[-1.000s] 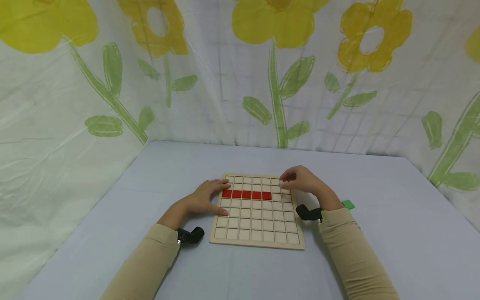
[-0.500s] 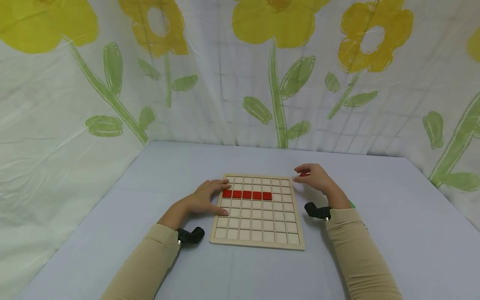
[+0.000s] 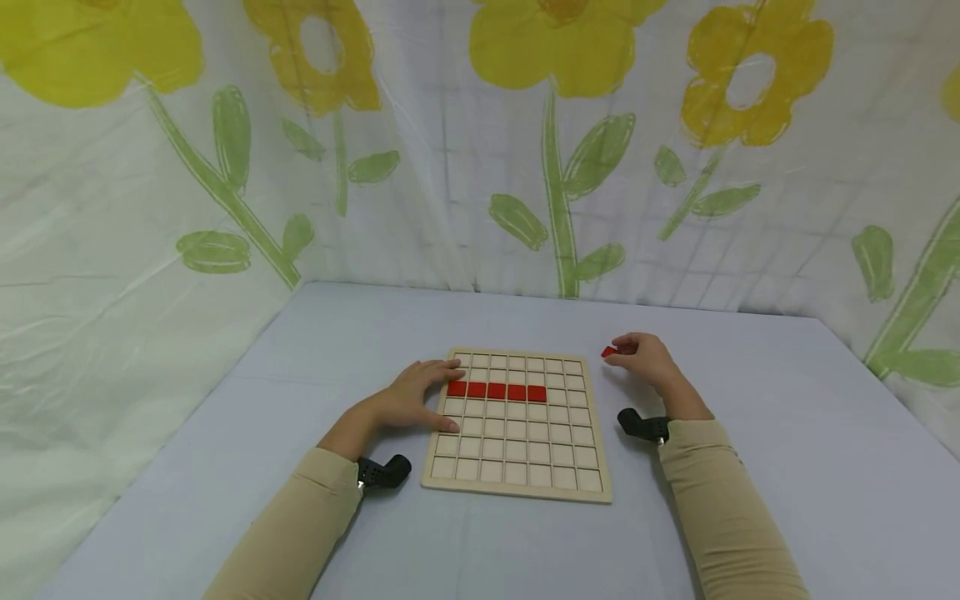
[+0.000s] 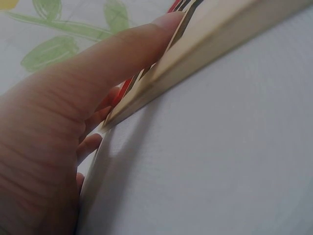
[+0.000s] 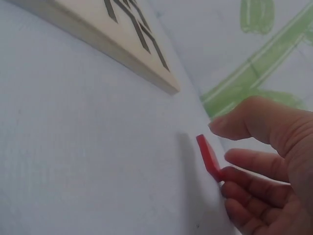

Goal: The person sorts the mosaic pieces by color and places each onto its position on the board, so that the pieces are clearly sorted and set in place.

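Note:
In the head view a wooden grid board (image 3: 517,491) lies on the table, with a row of several red square tiles (image 3: 497,392) in its third row from the far side. My left hand (image 3: 408,402) rests on the board's left edge, thumb and fingers spread; the left wrist view shows the thumb on the frame. Beyond the board's far right corner is my right hand (image 3: 648,362). A loose red tile (image 5: 209,157) lies at its fingertips, seemingly on the table. In the right wrist view the thumb stands apart from this tile, while a fingertip reaches its near corner.
The white table (image 3: 390,533) surrounds the board on all sides. Behind it hangs a white curtain (image 3: 435,225) printed with yellow flowers. Each wrist carries a small black camera (image 3: 386,472).
My right hand has moved right, off the board's upper right corner, bringing a red tile with it. The tile now shows beyond the fingertips. The green piece is now hidden; my left hand stays put.

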The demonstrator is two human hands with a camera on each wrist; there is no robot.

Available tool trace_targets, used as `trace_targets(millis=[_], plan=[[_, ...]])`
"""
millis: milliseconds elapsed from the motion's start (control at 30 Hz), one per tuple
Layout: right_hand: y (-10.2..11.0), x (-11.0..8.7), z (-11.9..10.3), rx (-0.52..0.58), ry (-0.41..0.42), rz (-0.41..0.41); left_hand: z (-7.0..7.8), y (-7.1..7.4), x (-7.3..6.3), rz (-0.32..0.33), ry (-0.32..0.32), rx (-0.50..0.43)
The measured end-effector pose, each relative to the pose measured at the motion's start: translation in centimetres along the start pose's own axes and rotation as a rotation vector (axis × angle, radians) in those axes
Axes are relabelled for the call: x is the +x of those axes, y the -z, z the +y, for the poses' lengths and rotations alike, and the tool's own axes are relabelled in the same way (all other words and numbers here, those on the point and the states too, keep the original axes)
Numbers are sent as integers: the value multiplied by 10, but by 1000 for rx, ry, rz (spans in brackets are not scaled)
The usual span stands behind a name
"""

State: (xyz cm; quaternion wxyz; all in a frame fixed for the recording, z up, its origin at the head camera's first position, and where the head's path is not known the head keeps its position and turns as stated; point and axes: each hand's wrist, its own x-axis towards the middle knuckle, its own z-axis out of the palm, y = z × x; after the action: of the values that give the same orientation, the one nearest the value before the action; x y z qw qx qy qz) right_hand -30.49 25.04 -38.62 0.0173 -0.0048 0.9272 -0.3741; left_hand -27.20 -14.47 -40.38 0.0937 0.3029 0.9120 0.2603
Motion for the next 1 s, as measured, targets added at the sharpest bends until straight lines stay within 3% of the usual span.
trace_targets(millis=[200,600,1000], plan=[[-3,2,8,19,-35,-3,2,0,1,-6,0,-6],[-3,1,10,-14,26,22,-1,0,0,3,-10,-25],[-3,0,8,-47,14,46,1,0,0,-2,-1,-22]])
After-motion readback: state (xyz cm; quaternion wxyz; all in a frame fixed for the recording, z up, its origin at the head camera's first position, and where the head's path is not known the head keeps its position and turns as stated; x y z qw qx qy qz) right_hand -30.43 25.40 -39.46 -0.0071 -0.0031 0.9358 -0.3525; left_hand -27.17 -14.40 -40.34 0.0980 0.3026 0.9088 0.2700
